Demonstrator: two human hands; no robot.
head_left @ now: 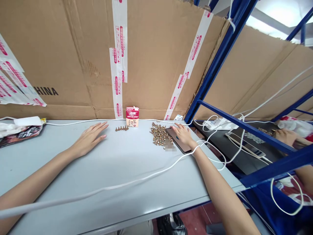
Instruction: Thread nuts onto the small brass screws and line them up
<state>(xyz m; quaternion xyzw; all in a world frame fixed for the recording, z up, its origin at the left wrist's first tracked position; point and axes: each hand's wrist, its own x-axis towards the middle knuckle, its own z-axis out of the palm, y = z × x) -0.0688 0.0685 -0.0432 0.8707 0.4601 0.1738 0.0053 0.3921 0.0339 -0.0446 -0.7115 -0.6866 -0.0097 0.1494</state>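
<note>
Though flat and outspread, left hand (91,139) on table (137,156), right hand (183,133) over phone (180,146) beside metal studs (159,133), "HINA" (47,91) on cardboard (151,58).

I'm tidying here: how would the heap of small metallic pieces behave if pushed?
The heap would probably scatter rather than move as one, since it looks loosely piled. Its shiny surfaces might slide easily on the smooth tabletop. Some rounded shapes could roll.

Both bare forearms (49,173) reach forward, angled inward. The left grip (91,136) lies palm down, fingers (97,126) straight and close together, thumb (99,139) apart; the right grip (183,133) is palm down too, fingers extended, slightly spread.
</note>
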